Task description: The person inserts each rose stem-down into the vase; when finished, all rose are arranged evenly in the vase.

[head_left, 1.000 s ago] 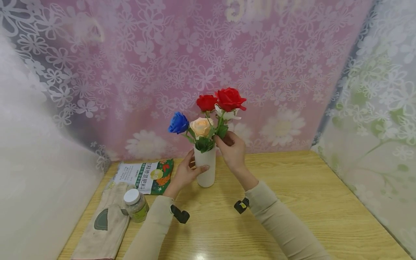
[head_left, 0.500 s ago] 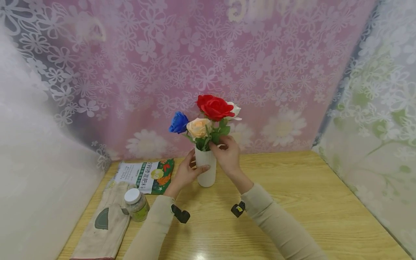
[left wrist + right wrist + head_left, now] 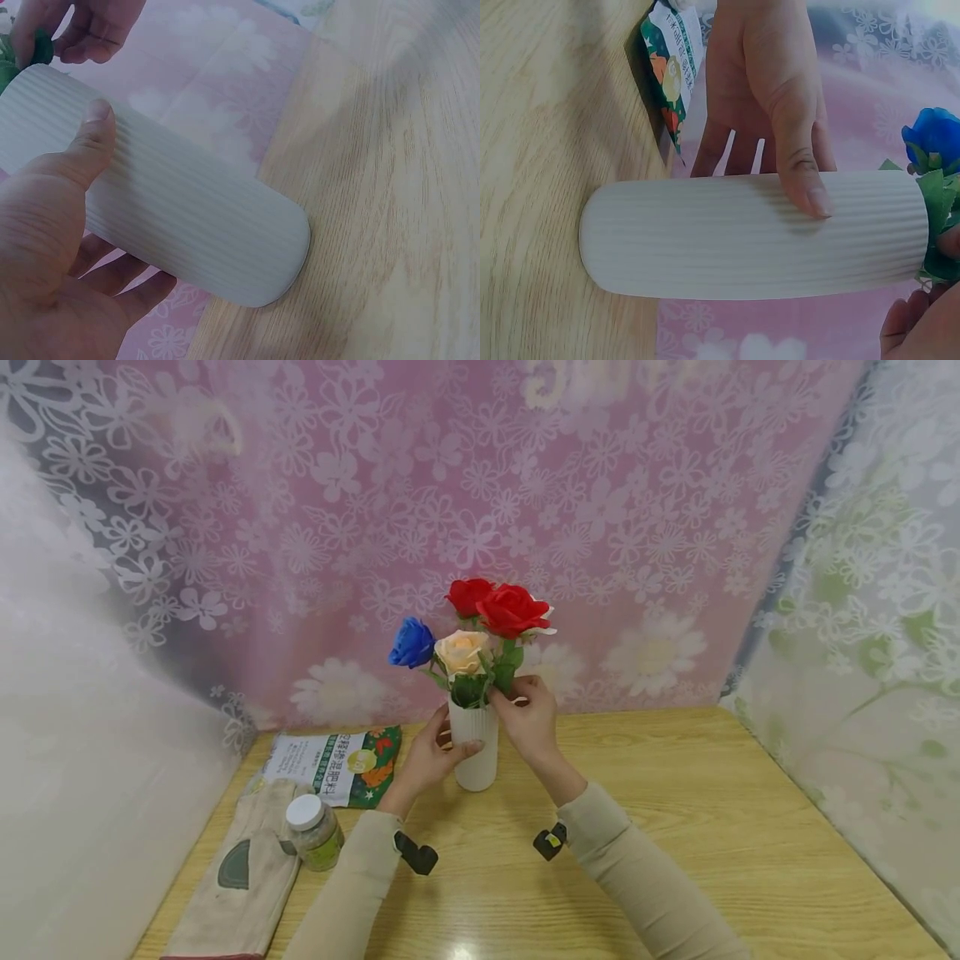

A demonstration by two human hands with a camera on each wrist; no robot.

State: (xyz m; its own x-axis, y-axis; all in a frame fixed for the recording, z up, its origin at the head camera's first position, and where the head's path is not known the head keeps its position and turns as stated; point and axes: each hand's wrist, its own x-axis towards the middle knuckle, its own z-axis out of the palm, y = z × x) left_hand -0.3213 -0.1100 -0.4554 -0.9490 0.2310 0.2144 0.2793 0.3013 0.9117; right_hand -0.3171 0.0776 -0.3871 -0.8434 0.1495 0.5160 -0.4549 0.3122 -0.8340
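Note:
A white ribbed vase (image 3: 475, 752) stands upright on the table, held by my left hand (image 3: 431, 756) with the thumb across its front and the fingers behind. At its mouth my right hand (image 3: 531, 714) pinches the leafy stem of the front red rose (image 3: 513, 611); the fingertips are partly hidden among leaves. A second red rose (image 3: 468, 597), a peach rose (image 3: 462, 652) and a blue rose (image 3: 412, 643) also rise from the vase. Most of a white flower (image 3: 546, 625) is behind the front red rose. In the left wrist view the thumb (image 3: 94, 142) presses on the ribs.
On the left of the wooden table (image 3: 675, 827) lie a printed fertilizer bag (image 3: 330, 766) and beige fabric gloves (image 3: 232, 885). A clear jar with a white lid (image 3: 313, 833) stands beside the gloves. A pink floral sheet (image 3: 375, 527) hangs behind the table.
My right hand and the front red rose have come down toward the vase. The rose swung left, then slightly back right. My left hand has stayed on the vase.

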